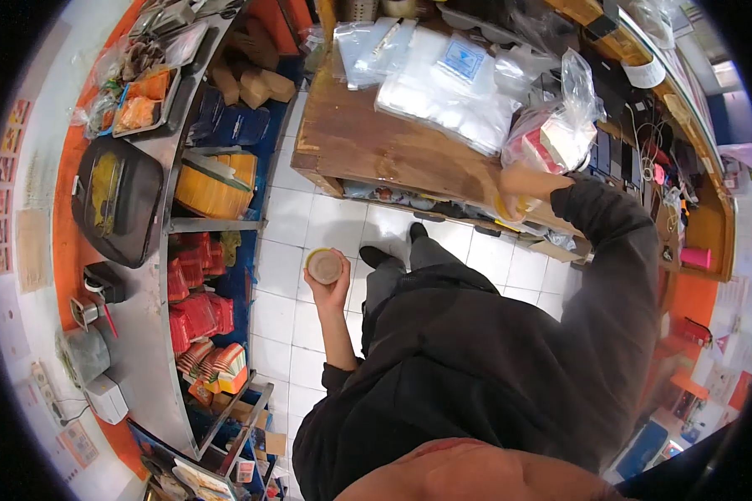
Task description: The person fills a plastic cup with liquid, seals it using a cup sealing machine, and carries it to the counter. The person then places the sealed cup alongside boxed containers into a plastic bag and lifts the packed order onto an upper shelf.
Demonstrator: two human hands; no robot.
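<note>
My left hand [332, 286] is wrapped round a small round tub [324, 266] with a pale brown top and a yellowish rim, held above the tiled floor. At the front edge of the wooden table [342, 138], my right hand [522, 185] is closed round something with a curved yellow edge [503, 209]; its kind I cannot make out. Just beyond that hand is a clear plastic bag [560, 125] with a red and white item inside. Stacks of clear plastic bags [443, 96] lie on the table to its left.
On the left runs a metal counter [146, 334] bearing a black lidded container [119, 200] and a tray of orange packets [142, 104]. Shelves below hold red packets [199, 317] and yellow ones [217, 184]. Cables [643, 134] lie at the right. White floor tiles [288, 292] run between.
</note>
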